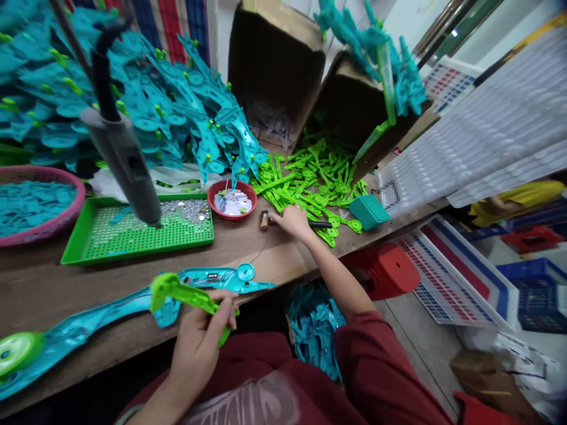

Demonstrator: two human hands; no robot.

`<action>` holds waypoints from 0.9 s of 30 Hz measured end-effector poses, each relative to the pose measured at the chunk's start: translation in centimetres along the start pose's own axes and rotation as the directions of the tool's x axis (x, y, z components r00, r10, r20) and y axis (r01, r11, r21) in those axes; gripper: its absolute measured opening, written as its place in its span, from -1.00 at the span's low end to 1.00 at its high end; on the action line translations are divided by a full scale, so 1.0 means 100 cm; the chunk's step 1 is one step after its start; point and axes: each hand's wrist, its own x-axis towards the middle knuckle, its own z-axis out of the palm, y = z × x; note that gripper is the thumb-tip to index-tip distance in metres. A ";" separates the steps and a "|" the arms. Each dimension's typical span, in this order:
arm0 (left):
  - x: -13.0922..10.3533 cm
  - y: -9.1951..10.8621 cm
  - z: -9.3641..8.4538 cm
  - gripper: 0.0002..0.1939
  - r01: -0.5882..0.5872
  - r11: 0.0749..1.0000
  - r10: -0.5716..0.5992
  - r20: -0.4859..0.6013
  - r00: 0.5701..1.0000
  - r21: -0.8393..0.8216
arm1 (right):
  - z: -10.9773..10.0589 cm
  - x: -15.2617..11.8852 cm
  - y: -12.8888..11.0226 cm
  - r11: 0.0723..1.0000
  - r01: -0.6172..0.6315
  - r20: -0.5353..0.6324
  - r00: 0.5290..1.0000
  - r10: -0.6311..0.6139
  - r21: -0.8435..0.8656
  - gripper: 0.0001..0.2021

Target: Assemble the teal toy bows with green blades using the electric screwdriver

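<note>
In my left hand (199, 339), fingers closed, is a long bright-green plastic part (183, 290) with a rounded, bent end. It is held over the near table edge, in front of a long turquoise plastic shell (119, 310). Small parts show inside that shell, and a green disc (20, 354) sits at its left end. My right hand (293, 222) is closed round the handle of a small hammer (264, 220) lying across the table. The hammer's head points left, and its dark handle comes out to the right of my hand, beside a pile of green plastic parts (314, 177).
A grey power screwdriver (128, 159) hangs at left above a green tray (137, 236) of screws. Nearby are a red bowl (233, 206) of white pieces and a pink basket (80, 195). Turquoise shells (146, 106) are heaped behind. A teal basket (370, 212) stands at right.
</note>
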 end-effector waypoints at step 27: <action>-0.022 0.007 -0.028 -0.55 0.536 0.830 -0.475 0.311 0.823 -0.152 | 0.008 -0.182 -0.065 0.577 0.658 0.377 0.438 -0.816 0.484 -0.77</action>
